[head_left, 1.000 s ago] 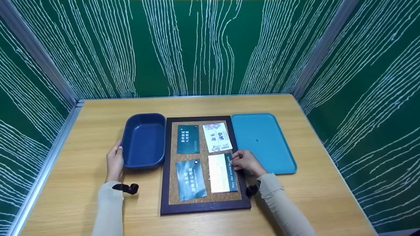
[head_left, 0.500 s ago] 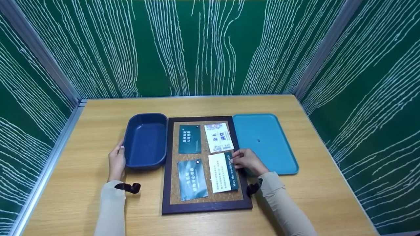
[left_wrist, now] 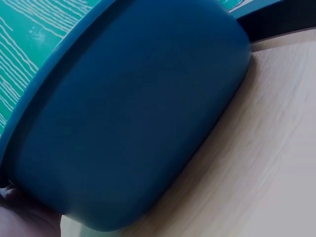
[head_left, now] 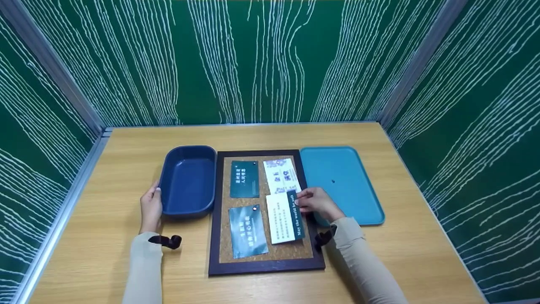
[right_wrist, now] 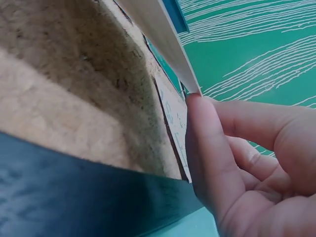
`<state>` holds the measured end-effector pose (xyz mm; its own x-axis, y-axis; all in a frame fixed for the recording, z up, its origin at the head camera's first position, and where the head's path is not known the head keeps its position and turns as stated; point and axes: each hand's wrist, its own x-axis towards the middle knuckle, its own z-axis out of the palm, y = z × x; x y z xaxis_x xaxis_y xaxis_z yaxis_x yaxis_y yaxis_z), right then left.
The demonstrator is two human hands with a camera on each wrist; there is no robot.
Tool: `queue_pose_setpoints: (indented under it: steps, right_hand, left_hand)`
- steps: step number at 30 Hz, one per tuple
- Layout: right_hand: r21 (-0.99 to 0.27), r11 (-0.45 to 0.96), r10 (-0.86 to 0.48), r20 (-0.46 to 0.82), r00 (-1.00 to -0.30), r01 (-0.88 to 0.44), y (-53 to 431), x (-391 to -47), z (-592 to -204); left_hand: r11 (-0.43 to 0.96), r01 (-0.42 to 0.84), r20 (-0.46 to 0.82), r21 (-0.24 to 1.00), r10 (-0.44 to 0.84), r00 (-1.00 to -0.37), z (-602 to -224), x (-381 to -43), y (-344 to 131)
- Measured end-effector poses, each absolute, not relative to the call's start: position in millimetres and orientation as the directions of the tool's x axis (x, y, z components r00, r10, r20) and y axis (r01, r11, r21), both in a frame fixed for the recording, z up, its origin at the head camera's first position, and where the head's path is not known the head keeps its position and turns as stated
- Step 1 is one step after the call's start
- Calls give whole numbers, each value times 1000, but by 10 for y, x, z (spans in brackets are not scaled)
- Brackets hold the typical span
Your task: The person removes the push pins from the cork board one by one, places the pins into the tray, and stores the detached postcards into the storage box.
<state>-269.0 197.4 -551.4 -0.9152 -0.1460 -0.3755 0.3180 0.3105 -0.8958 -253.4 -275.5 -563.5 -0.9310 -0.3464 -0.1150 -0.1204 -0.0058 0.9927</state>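
My right hand (head_left: 317, 202) pinches a white and dark green printed card (head_left: 283, 217) by its right edge, between thumb and fingers. That card is raised off the framed cork board (head_left: 249, 202), as the gap in the right wrist view shows. Its top edge overlaps a white and purple card (head_left: 280, 173) in the head view. Two green cards (head_left: 244, 179) lie on the board's left half, each with a pin near its top right corner. At the left, my left hand (head_left: 150, 209) holds the side of a deep blue tub (left_wrist: 133, 108), just under its rim.
A flat turquoise tray (head_left: 348, 198) lies against the board's right side, with a small dark pin (head_left: 333, 181) on it. The tub stands close against the board's left frame. Green walls with white lines enclose the wooden table (head_left: 168, 278) at the back and sides.
The white and dark green card in my right hand has lifted and shifted slightly toward the back of the board, now covering the white and purple card's lower edge. My left hand stays put.
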Motion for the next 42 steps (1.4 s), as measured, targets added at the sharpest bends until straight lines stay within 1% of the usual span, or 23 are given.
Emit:
queue_pose_setpoints:
  steps: [5,17,25,33,42]
  right_hand:
    - [-905,280,-149,-370,-917,319,1932,-2725,-5474]
    - [-907,239,-104,-378,-920,346,1728,-2857,-5350]
    - [-919,224,-92,-352,-932,325,1582,-2919,-5290]
    - [-912,232,-63,-361,-930,338,1456,-2993,-5239]
    - [-927,153,-83,-357,-931,342,1327,-3073,-5172]
  left_hand:
    - [-6,-127,-121,992,-342,-932,-5634,-2532,-2758]
    - [-28,-151,-152,988,-337,-929,-5647,-2559,-2768]
    - [56,-114,-86,992,-357,-930,-5644,-2542,-2752]
    - [15,-142,-127,990,-354,-927,-5641,-2546,-2743]
    - [-2,-157,-147,988,-353,-924,-5642,-2567,-2763]
